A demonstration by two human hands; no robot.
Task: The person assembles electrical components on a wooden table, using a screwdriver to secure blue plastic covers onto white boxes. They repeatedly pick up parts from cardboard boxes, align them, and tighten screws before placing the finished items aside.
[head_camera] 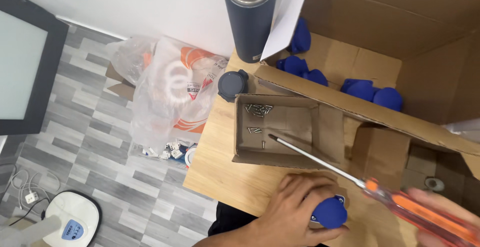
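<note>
Left hand point(292, 209) clamps a blue plastic part point(330, 213) on the worktop point(220, 172), bottom centre; right hand point(445, 214), blurred at lower right, grips an orange-handled screwdriver point(385, 197), tip reaching into the small cardboard tray point(300, 159) among loose screws point(258, 110). Looks like a screw pickup step; next calls for lifting one screw to the part. Tray walls hem the tip in. Further up: flask lid point(233, 84), dark flask point(250, 17), big box point(425, 52) with more blue parts point(372, 91); plastic bag point(170, 97) on the floor, left

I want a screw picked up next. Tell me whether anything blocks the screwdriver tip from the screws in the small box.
Nothing visible does. The screwdriver tip already reaches over the small open box, and the screws lie uncovered on its floor.
</note>
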